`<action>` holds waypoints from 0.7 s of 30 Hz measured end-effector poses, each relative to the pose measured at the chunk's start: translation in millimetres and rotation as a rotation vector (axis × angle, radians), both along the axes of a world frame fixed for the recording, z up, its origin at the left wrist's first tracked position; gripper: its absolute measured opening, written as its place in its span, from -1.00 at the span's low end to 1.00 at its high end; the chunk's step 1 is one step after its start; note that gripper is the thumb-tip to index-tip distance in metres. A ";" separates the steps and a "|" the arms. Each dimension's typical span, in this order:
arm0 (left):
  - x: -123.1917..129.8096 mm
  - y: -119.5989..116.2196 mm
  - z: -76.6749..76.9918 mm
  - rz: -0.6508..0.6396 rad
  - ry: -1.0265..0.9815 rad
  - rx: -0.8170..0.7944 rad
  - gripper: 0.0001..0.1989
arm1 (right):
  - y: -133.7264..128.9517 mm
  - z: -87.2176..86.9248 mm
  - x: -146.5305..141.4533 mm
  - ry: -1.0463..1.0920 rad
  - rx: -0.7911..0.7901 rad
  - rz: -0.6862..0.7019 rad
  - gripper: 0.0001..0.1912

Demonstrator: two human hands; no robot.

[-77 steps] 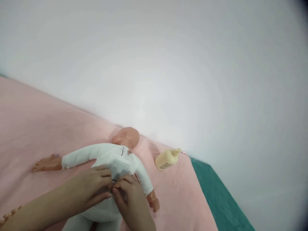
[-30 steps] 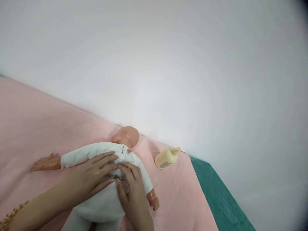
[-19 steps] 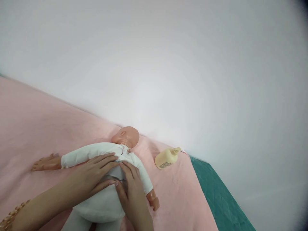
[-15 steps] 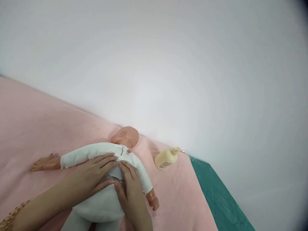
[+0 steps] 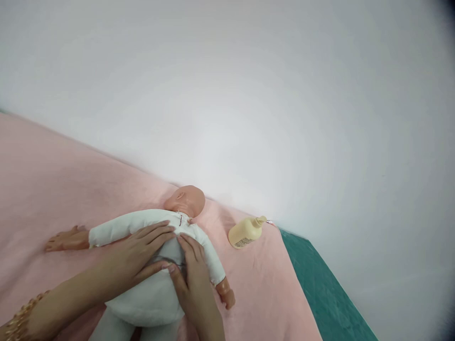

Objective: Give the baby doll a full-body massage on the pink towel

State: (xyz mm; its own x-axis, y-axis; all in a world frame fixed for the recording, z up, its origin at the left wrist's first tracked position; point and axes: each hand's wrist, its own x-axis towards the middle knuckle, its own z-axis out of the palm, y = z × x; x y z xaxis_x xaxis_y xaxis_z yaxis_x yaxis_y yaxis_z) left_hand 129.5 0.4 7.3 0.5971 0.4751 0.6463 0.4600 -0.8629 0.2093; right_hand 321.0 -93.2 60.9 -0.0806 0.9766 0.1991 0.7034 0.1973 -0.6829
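A baby doll [image 5: 149,300] with a white cloth body and plastic head and hands lies on a pink sheet, its head turned toward the left. My left hand [image 5: 147,248] rests flat across the doll's upper body, fingers stretched out. On the other side of the same part lies my right hand [image 5: 192,265], its fingers also extended. The tips of my two thumbs meet or nearly meet at the doll's middle. Between the hands a patch of the white cloth shows. A gold bead bracelet [image 5: 26,315] circles my left wrist.
A pale yellow pump bottle [image 5: 246,233] stands to the right of the doll. The pink sheet [image 5: 270,293] ends at a green quilted cover [image 5: 323,284] on the right. A white wall [image 5: 249,94] rises behind the sheet.
Both hands stay on the doll's upper body. My fingertips have drawn slightly farther apart, and the gap between the hands is a little wider.
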 end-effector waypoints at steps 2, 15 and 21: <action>-0.2 -0.2 0.5 0.000 0.013 0.024 -0.43 | 0.9 -1.5 0.1 -0.001 -0.008 -0.003 -0.46; 2.1 1.3 -6.8 0.012 -0.003 0.040 -0.42 | 1.8 -8.3 1.8 0.002 0.006 -0.035 -0.40; 3.7 2.1 -11.6 0.011 -0.011 0.027 -0.38 | 2.7 -11.3 1.8 -0.009 -0.017 -0.037 -0.38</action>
State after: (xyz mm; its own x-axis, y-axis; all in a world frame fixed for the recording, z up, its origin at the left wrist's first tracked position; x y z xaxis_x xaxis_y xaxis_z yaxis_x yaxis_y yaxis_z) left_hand 133.3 2.5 -4.3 0.5846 0.4638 0.6656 0.4676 -0.8631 0.1907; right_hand 322.8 -90.6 49.5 -0.0461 0.9823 0.1817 0.7161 0.1593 -0.6795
